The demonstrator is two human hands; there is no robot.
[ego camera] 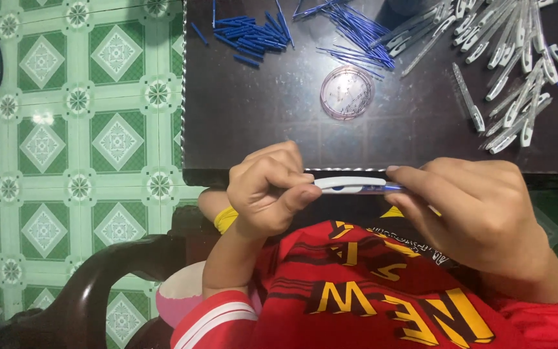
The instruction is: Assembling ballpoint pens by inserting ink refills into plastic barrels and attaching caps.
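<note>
Holding: our left hand (pixel 267 187) and right hand (pixel 479 213) grip one white pen (pixel 350 185), fingers closed.
Advice: we'd keep it level, pressing straight.
Far: desk (pixel 259 123) with spare barrels (pixel 505 58).

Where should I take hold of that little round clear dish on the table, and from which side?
Grip the round clear dish by its outer rim, fingers on opposite edges, coming straight down from above. It lies flat and low on the dark table, with small parts inside, so a level lift probably keeps them in. The near side is open; blue pieces lie just beyond it.
</note>
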